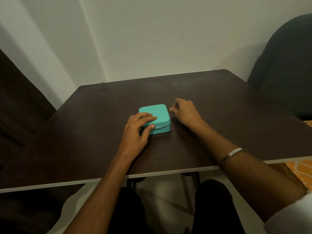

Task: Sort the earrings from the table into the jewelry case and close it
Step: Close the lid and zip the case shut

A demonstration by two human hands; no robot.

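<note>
Centrally on the dark brown worktop (219, 102) sits the small turquoise, leatherette, rounded-square jewelry case (157, 112), lid down. My left hand (137, 130) steadies it, fingers flat on top, thumb against the front edge. My right hand (183, 111) pinches the small metal zipper pull (168, 109) at the far right corner. I judge the case light and apt to slide, hence 1 bracing hand.

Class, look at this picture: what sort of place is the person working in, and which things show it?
Probably a room in a home, not a workshop. A plain dark table stands against a bare pale wall, a dark chair back sits at the right, and orange patterned fabric shows beside the table.
</note>
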